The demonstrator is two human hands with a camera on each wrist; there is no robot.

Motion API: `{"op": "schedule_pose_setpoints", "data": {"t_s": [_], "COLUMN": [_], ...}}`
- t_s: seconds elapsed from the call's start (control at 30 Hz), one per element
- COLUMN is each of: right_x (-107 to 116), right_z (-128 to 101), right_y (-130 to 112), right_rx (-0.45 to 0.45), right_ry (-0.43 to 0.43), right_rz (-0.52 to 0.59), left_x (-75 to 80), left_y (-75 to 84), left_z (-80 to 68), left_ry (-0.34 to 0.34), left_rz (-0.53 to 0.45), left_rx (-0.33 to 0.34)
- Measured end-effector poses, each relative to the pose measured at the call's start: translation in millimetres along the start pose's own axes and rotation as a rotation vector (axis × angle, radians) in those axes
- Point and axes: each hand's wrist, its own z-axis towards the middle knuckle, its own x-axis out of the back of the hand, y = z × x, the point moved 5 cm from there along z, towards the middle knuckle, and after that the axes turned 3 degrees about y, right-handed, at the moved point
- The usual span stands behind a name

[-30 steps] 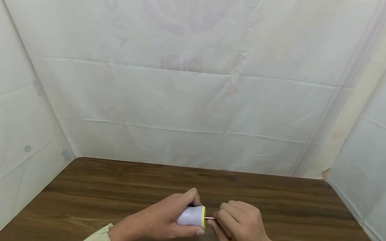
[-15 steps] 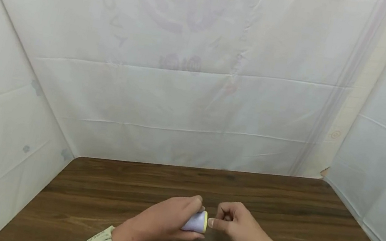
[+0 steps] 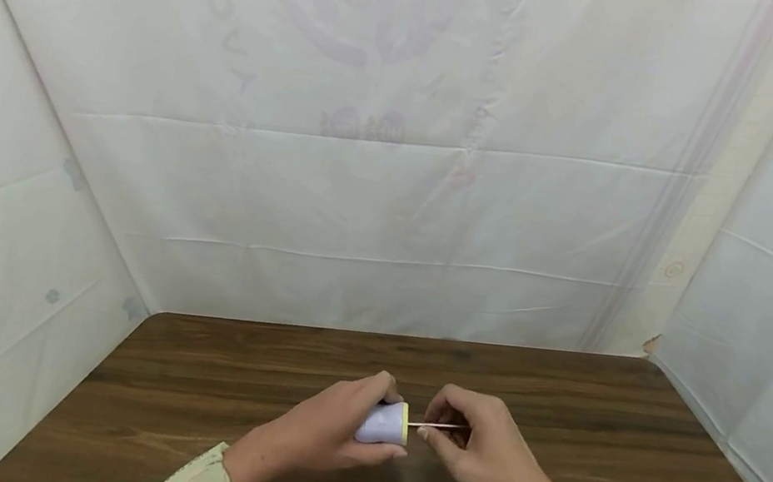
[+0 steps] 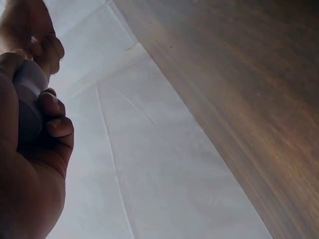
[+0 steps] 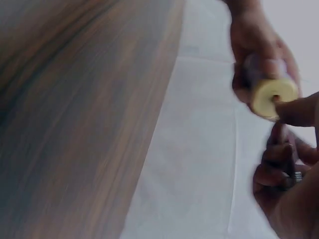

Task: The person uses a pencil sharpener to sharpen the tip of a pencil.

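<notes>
I see my left hand [image 3: 325, 438] wrapped around a small lavender container [image 3: 382, 424] with a yellow end, holding it sideways just above the wooden table [image 3: 627, 448]. My right hand [image 3: 474, 453] sits just beside that yellow end and pinches a thin stick [image 3: 436, 426] between thumb and fingers. The stick's tip meets the centre of the yellow face, so the container lies between both hands.

Bare table [image 3: 590, 442] left, right and ahead of left hand [image 3: 317, 437] and right hand [image 3: 485, 455]. White sheet walls [image 3: 394, 192] closing in back and both sides. Small container [image 3: 383, 424] with thin stick [image 3: 436, 426] bridging the hands.
</notes>
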Motion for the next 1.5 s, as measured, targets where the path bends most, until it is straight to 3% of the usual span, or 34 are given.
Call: {"op": "schedule_pose_setpoints", "data": {"t_s": [0.27, 0.47, 0.63, 0.87, 0.97, 1.1, 1.2, 1.4, 1.47, 1.5], "right_x": [3, 9, 8, 0, -4, -6, -5, -6, -7, -8], "right_z": [1, 4, 2, -1, -2, -3, -1, -5, -8, -9], "right_y": [-13, -28, -37, -37, -34, -25, -15, 12, 18, 19], "right_rx": [0.600, 0.938, 1.068, 1.048, 0.984, 0.741, 0.427, -0.378, -0.524, -0.551], "right_ry": [0.139, 0.263, 0.380, 0.344, 0.313, 0.212, 0.072, -0.288, -0.348, -0.365], "right_rz": [-0.235, -0.426, -0.558, -0.538, -0.541, -0.414, -0.201, 0.323, 0.421, 0.442], "left_x": [2.6, 0.2, -1.4, -2.7, -3.1, -3.2, -3.5, -13.2, -15.9, -16.6], "left_y": [-2.5, -4.4, -2.2, 2.3, 2.9, 3.9, 5.4, 9.6, 9.9, 9.2], "left_z": [2.0, 1.1, 1.3, 2.1, 2.8, 3.4, 2.6, 0.2, -0.5, -0.8], "left_ry": [0.022, 0.009, -0.018, -0.030, -0.032, -0.021, -0.014, -0.064, -0.079, -0.084], "left_rz": [-0.223, -0.352, -0.388, -0.400, -0.370, -0.267, -0.155, 0.038, 0.062, 0.064], "left_rx": [0.037, 0.095, 0.122, 0.067, 0.034, -0.005, -0.010, -0.060, -0.070, -0.066]}}
